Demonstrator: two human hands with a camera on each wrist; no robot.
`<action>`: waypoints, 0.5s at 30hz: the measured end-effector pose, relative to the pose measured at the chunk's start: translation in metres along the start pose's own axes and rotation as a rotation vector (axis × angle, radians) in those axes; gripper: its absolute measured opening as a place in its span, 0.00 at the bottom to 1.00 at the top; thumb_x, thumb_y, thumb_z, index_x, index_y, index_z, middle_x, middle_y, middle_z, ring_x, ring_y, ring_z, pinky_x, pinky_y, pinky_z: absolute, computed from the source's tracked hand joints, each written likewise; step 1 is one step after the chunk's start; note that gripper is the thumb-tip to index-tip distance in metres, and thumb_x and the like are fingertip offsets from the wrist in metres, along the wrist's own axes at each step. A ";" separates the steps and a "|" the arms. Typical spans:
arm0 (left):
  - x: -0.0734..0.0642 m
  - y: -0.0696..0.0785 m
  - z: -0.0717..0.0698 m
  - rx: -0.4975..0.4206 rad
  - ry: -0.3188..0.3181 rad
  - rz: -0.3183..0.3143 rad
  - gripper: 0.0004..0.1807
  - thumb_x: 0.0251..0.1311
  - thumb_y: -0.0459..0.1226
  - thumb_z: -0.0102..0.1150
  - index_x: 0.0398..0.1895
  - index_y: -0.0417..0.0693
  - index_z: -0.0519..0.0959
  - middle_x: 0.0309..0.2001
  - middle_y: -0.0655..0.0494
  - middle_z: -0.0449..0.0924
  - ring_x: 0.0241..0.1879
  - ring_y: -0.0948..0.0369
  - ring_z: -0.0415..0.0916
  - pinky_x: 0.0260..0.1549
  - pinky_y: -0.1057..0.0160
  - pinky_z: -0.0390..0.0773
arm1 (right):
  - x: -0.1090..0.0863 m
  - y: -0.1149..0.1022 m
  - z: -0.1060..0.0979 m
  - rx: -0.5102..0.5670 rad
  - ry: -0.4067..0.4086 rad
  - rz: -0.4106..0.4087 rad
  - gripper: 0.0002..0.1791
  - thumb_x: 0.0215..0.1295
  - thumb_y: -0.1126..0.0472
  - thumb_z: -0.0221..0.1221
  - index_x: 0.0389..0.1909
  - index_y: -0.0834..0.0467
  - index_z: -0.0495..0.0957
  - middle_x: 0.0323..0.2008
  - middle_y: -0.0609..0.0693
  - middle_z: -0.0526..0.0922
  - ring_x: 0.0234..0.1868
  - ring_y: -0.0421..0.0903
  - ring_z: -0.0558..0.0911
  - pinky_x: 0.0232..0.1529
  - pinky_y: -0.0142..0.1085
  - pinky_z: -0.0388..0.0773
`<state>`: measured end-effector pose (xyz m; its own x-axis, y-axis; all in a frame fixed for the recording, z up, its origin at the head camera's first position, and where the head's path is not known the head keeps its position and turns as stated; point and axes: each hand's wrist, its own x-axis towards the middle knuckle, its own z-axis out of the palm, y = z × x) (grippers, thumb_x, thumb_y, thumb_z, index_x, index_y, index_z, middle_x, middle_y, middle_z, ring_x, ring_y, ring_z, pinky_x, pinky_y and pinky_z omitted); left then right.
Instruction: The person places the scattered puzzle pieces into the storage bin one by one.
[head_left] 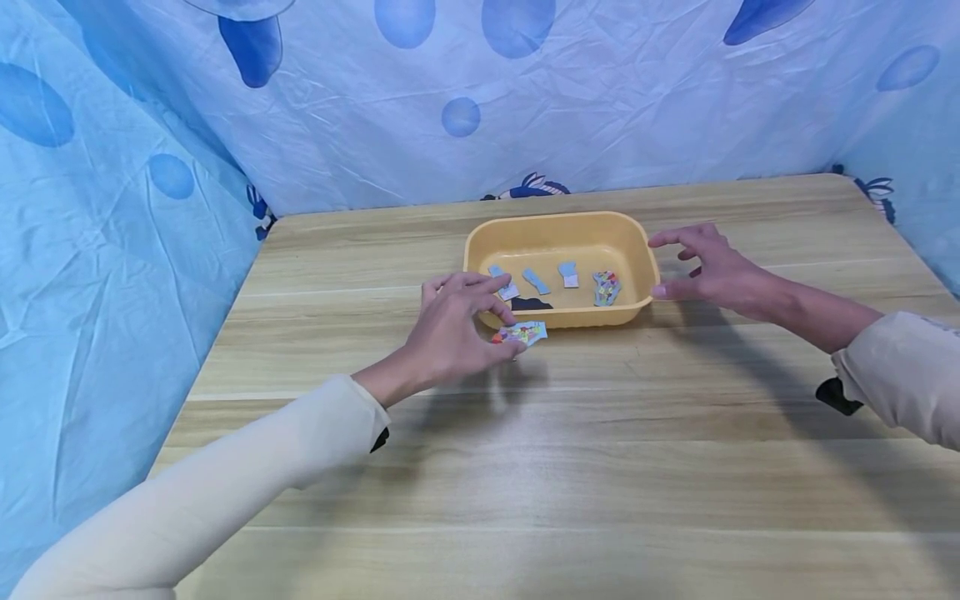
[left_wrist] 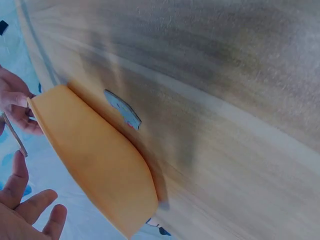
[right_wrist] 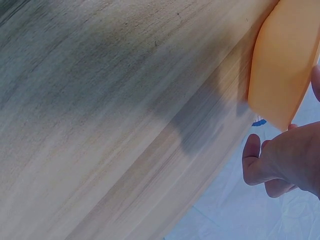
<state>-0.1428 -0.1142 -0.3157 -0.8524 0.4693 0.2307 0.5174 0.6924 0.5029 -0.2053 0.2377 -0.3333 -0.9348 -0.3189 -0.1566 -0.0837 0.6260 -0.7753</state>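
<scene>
My left hand [head_left: 457, 329] pinches a small flat puzzle piece [head_left: 531, 332], colourful with a light-blue edge, between thumb and fingers. It is in front of the near left part of a yellow-orange tray [head_left: 592, 317]. In the left wrist view the held piece [left_wrist: 15, 136] shows edge-on. Another flat bluish piece [left_wrist: 122, 109] with a touch of red lies on the table close to the tray's near wall. My right hand [head_left: 720, 271] is at the tray's right end, fingers and thumb spread with the tips right at the rim.
Inside the tray lie several small pieces: light-blue ones [head_left: 536, 282], a dark one [head_left: 531, 304] and a colourful one [head_left: 606, 287]. The tray stands toward the back of a wood-grain table [head_left: 570, 467]. Blue patterned cloth [head_left: 337, 125] hangs behind and at both sides.
</scene>
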 end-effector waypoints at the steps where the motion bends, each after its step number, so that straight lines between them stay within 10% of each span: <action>1: 0.001 0.000 0.000 0.000 -0.002 -0.001 0.09 0.45 0.47 0.74 0.26 0.59 0.82 0.64 0.56 0.72 0.62 0.61 0.63 0.64 0.49 0.47 | 0.000 0.000 0.000 -0.001 -0.001 0.000 0.40 0.57 0.60 0.68 0.69 0.57 0.60 0.64 0.62 0.48 0.64 0.64 0.54 0.56 0.56 0.66; 15: 0.035 -0.009 -0.002 0.047 -0.051 -0.086 0.10 0.47 0.49 0.73 0.23 0.61 0.80 0.62 0.60 0.74 0.60 0.61 0.65 0.64 0.50 0.46 | -0.001 0.001 0.000 -0.006 -0.006 -0.001 0.41 0.58 0.59 0.68 0.69 0.57 0.59 0.64 0.63 0.48 0.64 0.65 0.54 0.57 0.56 0.65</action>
<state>-0.1773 -0.1054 -0.3106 -0.8895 0.4333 0.1448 0.4462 0.7559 0.4792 -0.2047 0.2381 -0.3339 -0.9326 -0.3240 -0.1591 -0.0873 0.6301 -0.7716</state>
